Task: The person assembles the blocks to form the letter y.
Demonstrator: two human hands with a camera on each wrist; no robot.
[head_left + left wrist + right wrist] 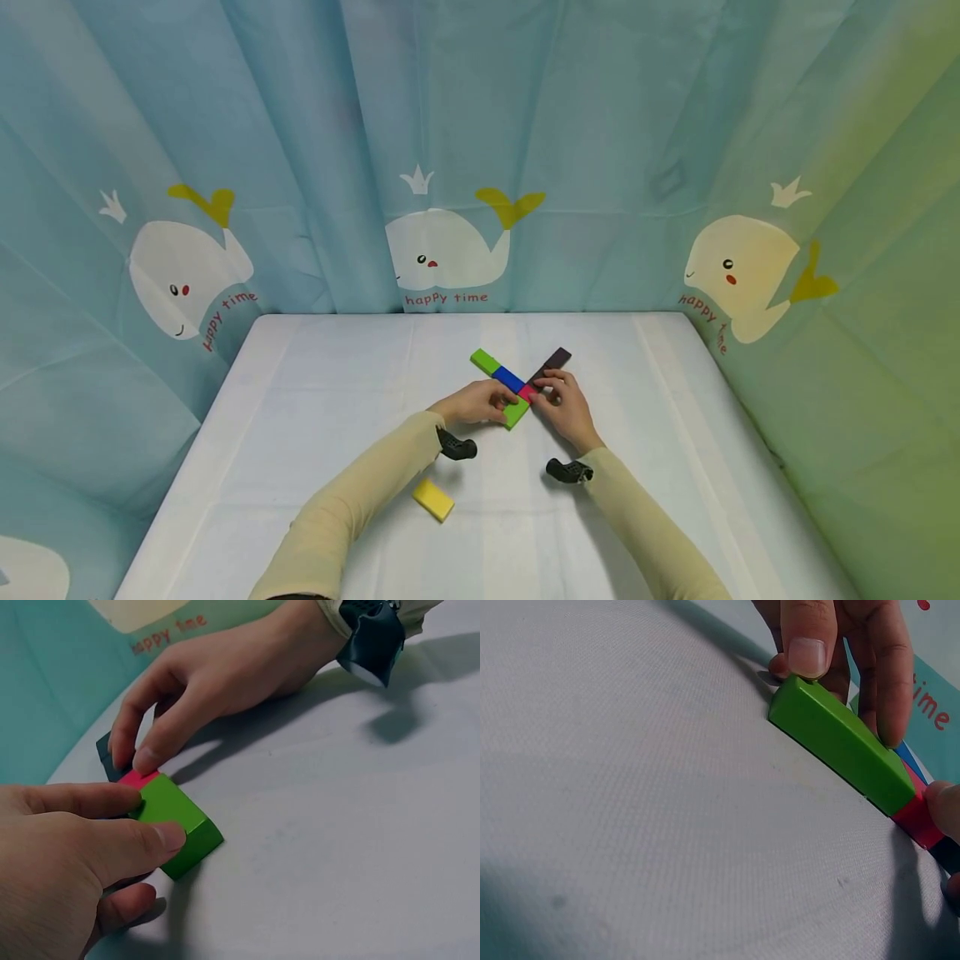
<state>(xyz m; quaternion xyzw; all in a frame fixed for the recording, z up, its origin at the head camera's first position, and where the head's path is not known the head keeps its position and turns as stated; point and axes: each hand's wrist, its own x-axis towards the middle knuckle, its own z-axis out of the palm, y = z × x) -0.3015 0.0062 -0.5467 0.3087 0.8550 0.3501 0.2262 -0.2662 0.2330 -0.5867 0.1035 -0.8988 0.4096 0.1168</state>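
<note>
white table (315, 400), coloured blocks (512, 381), yellow block (433, 499)

Both arms wear long, close-fitting sleeves of pale beige cloth that end at the wrists. A small black camera unit is strapped on each wrist, rounded and dark, just behind the bare left hand (480, 402) and right hand (566, 407).

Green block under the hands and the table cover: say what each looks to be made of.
Green block: likely painted wood or hard plastic; crisp edges, flat faces and an even, faintly glossy colour, no grain visible. The left hand grips it. Table cover: woven or non-woven fabric, matte white, with a fine textile texture in the right wrist view and soft fold lines in the head view.
</note>
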